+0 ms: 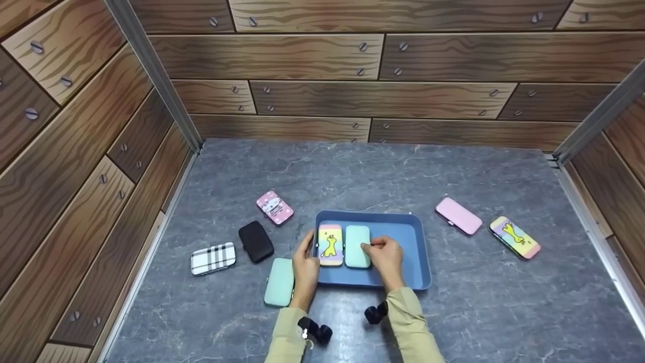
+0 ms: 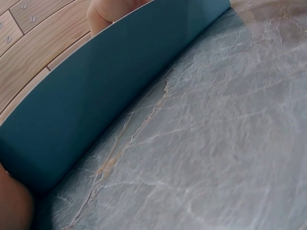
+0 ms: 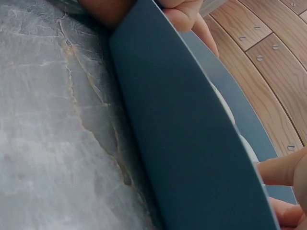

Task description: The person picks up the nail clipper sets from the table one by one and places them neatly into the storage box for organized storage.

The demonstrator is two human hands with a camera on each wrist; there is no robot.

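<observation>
A blue tray (image 1: 403, 218) holds a giraffe-print clasp case (image 1: 330, 245) at its left end and a mint green clasp case (image 1: 357, 252) beside it. My right hand (image 1: 388, 257) reaches over the tray's front wall, pinching the mint case's right edge between thumb and finger. Against the tray's left wall rests my left hand (image 1: 306, 269), its fingers stretched along the outside. Another mint case (image 1: 279, 282) lies on the table beside the left hand, partly covered by it. In the right wrist view, the front wall (image 3: 177, 124) hides most of the tray's contents.
Left of the tray lie a pink patterned case (image 1: 274, 207), a black case (image 1: 256, 242) and a plaid case (image 1: 213, 258). To the right are a plain pink case (image 1: 458, 216) and a second giraffe-print case (image 1: 515, 238). Wood-pattern panels (image 1: 312, 55) enclose the grey marbled table (image 1: 504, 312).
</observation>
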